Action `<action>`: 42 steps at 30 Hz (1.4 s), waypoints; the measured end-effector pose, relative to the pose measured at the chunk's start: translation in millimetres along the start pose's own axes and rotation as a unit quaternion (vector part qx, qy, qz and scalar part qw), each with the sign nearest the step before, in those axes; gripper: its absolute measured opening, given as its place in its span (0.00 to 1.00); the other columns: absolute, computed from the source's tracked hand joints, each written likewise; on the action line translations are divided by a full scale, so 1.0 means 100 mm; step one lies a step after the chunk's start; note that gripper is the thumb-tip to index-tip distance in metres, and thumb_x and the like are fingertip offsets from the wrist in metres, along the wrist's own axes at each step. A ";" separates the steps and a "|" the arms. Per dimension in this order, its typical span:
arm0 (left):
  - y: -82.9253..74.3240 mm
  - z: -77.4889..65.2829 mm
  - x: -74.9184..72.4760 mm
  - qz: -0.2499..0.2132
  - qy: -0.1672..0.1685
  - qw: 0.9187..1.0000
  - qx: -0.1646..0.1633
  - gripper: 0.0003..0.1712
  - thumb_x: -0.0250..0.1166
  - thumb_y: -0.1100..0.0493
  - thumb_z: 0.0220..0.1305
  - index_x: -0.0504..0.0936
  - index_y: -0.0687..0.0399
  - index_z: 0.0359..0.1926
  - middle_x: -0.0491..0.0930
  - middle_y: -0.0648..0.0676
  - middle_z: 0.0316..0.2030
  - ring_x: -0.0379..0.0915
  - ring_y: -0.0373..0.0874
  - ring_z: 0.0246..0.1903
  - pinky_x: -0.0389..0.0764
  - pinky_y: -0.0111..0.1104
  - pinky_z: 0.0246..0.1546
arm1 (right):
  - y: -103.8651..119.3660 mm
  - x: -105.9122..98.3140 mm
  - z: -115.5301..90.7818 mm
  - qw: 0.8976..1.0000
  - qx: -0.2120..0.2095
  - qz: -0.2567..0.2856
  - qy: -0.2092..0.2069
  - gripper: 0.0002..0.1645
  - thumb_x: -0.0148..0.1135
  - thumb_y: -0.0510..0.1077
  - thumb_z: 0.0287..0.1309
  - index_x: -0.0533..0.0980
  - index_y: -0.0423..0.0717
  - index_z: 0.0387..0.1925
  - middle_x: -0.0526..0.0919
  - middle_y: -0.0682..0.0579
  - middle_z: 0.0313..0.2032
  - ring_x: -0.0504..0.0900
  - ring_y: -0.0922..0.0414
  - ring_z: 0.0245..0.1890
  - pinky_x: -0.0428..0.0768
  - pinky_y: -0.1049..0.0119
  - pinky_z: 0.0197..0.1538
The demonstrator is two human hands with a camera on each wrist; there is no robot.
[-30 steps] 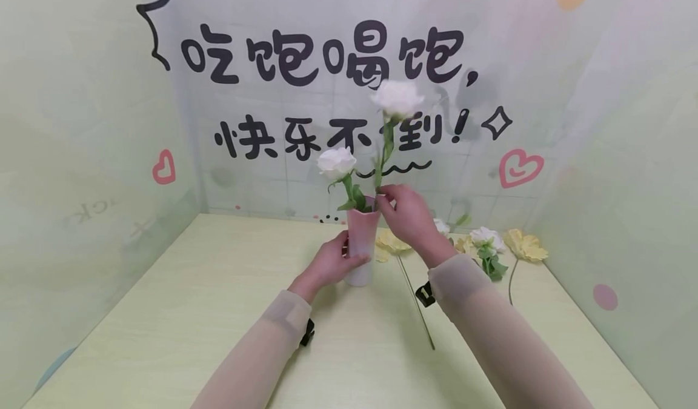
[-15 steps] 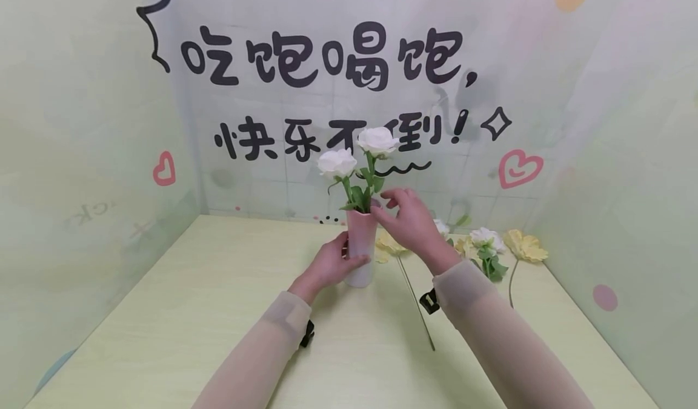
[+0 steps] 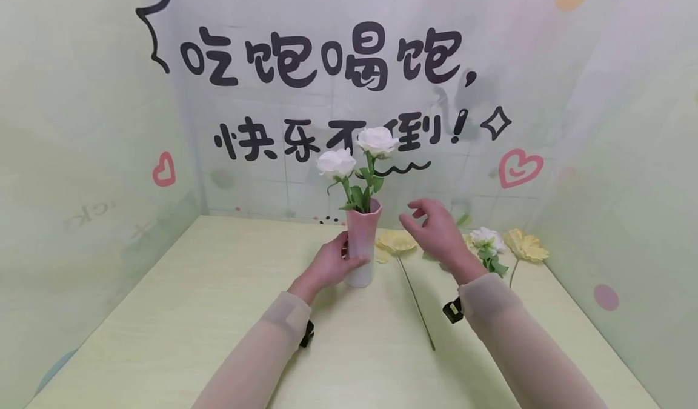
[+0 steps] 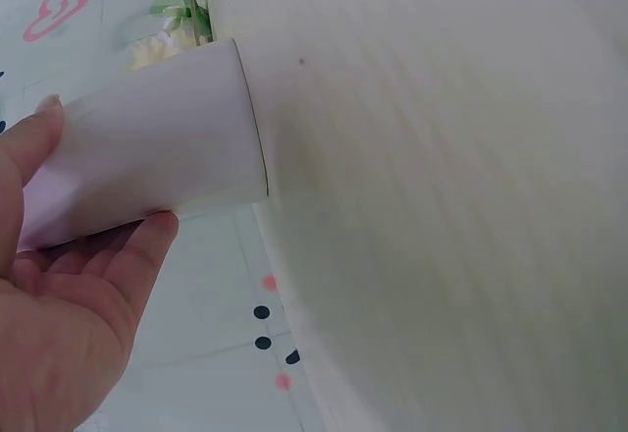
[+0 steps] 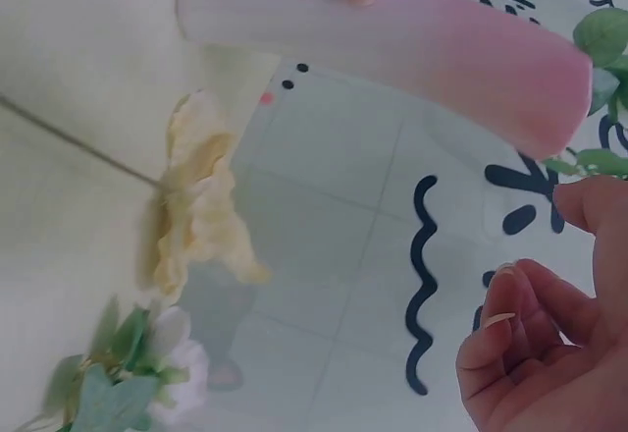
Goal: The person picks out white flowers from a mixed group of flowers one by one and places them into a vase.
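Left hand [image 3: 331, 263] holds the pink-to-white vase [image 3: 362, 234] around its lower half; vase is upright, mid-scene, on the far part of the bench [image 3: 180, 312]. Right hand's [image 3: 438, 234] grip is empty, fingers bent, just right of the vase, not touching. Two white roses [image 3: 377, 141] make it top-heavy, I'd guess: firm left hold, right clears the rim. Bench is pale, wood-look; printed walls [image 3: 305, 3] left, far, right.
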State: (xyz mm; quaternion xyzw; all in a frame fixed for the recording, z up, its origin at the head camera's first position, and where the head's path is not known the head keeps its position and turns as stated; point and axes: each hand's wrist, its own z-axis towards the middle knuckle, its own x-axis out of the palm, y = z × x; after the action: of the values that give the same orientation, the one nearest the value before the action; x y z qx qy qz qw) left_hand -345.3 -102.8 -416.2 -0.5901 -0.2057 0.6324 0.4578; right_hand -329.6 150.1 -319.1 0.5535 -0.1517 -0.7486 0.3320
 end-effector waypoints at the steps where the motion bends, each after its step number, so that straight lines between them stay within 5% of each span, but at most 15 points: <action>1: 0.00 0.00 0.00 0.001 0.000 1.000 -0.001 0.44 0.73 0.49 0.75 0.66 0.65 0.80 0.80 0.68 0.71 0.80 0.63 0.69 0.82 0.55 0.71 | -0.04 0.00 -0.02 1.000 0.000 -0.001 -0.001 0.31 0.63 0.56 0.78 0.78 0.40 0.70 0.82 0.39 0.57 0.83 0.45 0.47 0.85 0.49 0.52; 6: 0.02 -0.02 0.01 0.003 -0.001 1.000 0.003 0.43 0.73 0.49 0.75 0.67 0.66 0.79 0.80 0.68 0.70 0.81 0.63 0.69 0.83 0.55 0.70 | -0.31 -0.03 -0.12 1.000 0.010 -0.013 0.006 0.31 0.62 0.55 0.78 0.78 0.37 0.69 0.83 0.38 0.56 0.84 0.48 0.45 0.84 0.54 0.49; 25: 0.00 0.00 -0.01 0.002 -0.005 1.000 0.009 0.42 0.74 0.50 0.74 0.68 0.66 0.78 0.81 0.68 0.68 0.81 0.63 0.68 0.83 0.55 0.70 | -1.44 -0.37 -0.49 0.991 0.118 -0.064 0.028 0.29 0.54 0.52 0.80 0.76 0.30 0.64 0.85 0.31 0.57 0.85 0.36 0.55 0.87 0.42 0.55; 37: 0.03 0.01 0.00 0.005 0.002 1.000 0.008 0.43 0.73 0.49 0.75 0.68 0.66 0.79 0.80 0.68 0.70 0.80 0.63 0.69 0.83 0.55 0.71 | -1.70 -0.47 -0.59 0.975 0.170 -0.115 0.085 0.30 0.58 0.50 0.78 0.74 0.23 0.60 0.84 0.26 0.53 0.85 0.35 0.49 0.86 0.40 0.53; 42: 0.01 0.01 -0.01 0.001 0.005 1.000 0.011 0.43 0.73 0.50 0.75 0.67 0.66 0.79 0.80 0.68 0.70 0.80 0.63 0.69 0.82 0.55 0.71 | -1.74 -0.50 -0.60 0.967 0.191 -0.136 0.104 0.22 0.61 0.47 0.75 0.78 0.26 0.44 0.86 0.34 0.38 0.83 0.44 0.37 0.85 0.47 0.44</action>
State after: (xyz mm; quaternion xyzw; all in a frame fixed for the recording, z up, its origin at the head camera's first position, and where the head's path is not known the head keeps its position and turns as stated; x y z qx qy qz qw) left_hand -346.7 -103.8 -416.2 -0.5883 -0.1960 0.6323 0.4644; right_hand -322.2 319.3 -406.4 0.6966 -0.1796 -0.6826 0.1287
